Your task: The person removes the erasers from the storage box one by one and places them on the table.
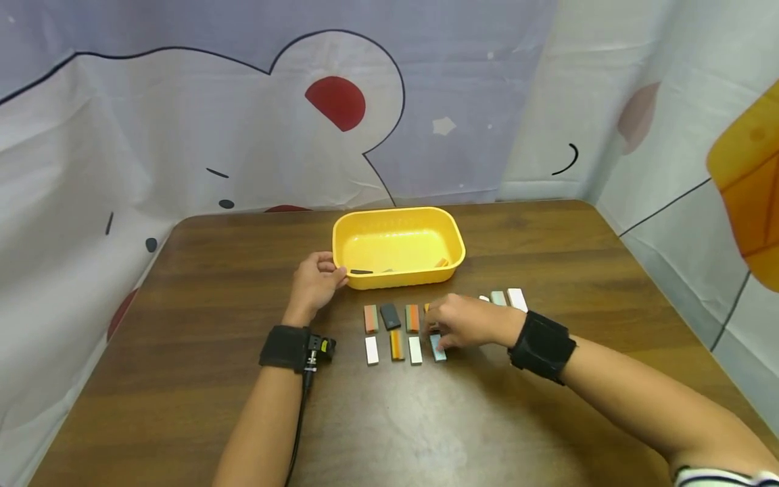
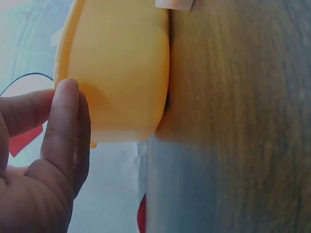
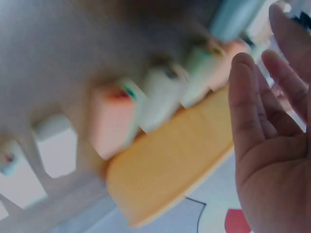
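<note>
yellow plastic basket point(image 1: 398, 247) sits at the far middle of the wooden table point(image 1: 182, 379), and a few small pieces already lie inside it: a dark one near the front wall and an orange one at the right corner. the left hand point(image 1: 313, 281) rests against the basket's near left corner, fingers loosely bent on the rim; the left wrist view shows the fingertips point(image 2: 65, 104) just touching the yellow wall rather than wrapped round it, so it steadies the basket and grips nothing.

just near of the basket lie two short rows of small coloured blocks point(image 1: 392, 331): orange-and-green ones, a dark one, white ones, a pale blue one point(image 1: 438, 348). more pale blocks point(image 1: 508, 297) lie off to the right. the right hand point(image 1: 465, 321) is down over the right end of the rows, covering a block or two; the right wrist view is blurred, and shows the fingers point(image 3: 252, 97) fairly straight, so i cannot tell whether it has pinched anything yet.

judging by this, the step in hand is picking a block from the rows to go into the basket. the next move calls for a clean pinch on one block without nudging its close neighbours, then a short carry over the near rim.
</note>
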